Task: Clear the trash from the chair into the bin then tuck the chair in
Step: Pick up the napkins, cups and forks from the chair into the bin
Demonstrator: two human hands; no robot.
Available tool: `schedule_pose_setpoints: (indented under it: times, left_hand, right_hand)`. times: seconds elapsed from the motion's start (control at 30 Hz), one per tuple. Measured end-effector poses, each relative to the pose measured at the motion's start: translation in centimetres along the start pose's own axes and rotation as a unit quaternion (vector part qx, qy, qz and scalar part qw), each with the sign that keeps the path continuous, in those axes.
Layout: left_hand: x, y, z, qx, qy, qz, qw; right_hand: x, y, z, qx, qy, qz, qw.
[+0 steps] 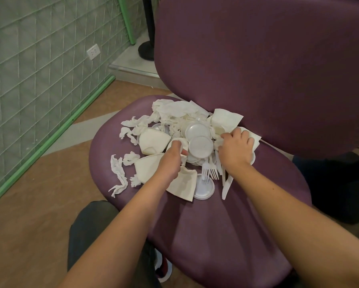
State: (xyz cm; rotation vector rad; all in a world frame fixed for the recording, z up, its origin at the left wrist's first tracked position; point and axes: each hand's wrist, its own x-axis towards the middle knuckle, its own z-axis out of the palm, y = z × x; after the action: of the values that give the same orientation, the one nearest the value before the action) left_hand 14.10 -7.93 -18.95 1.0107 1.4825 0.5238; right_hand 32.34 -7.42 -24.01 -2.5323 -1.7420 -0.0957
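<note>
Both hands are working in the trash pile (185,129) on the purple chair (226,225): left hand (171,161) is gripping a flattened paper cup (153,142), right hand (234,148) is clutching napkins (226,119) (lids (201,145) lying between).

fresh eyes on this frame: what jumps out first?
The heap of white trash in the middle of the purple chair seat: crumpled napkins, round plastic lids, flattened paper cups, plastic forks and a knife. Both hands are in it, the left hand curled round a piece at the centre, the right hand clutching paper at the pile's right edge. Behind looms the tall purple chair back; no bin is in view.
</note>
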Motion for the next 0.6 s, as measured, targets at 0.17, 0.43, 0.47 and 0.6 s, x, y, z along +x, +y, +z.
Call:
schedule_pose_setpoints:
  times: [0.17, 0.43, 0.47, 0.6]
  left_hand:
    - [0.0, 0.5, 1.0, 0.009, 0.017, 0.045, 0.999]
    - [-1.1, 1.0, 2.0, -0.013, -0.070, -0.027, 0.997]
    - [-1.1, 1.0, 2.1, -0.023, -0.087, -0.032, 0.995]
    - [-1.3, 1.3, 2.3, -0.031, -0.119, -0.008, 0.992]
  right_hand:
    - [0.2, 0.6, -0.4, 0.058, 0.015, -0.006, 0.998]
    - [-5.3, -0.9, -4.6, 0.415, 0.064, -0.022, 0.907]
    - [-6.4, -1.2, -4.9, 0.420, 0.059, -0.047, 0.904]
    - [-9.5, -2.1, -5.0, 0.411, 0.074, -0.110, 0.902]
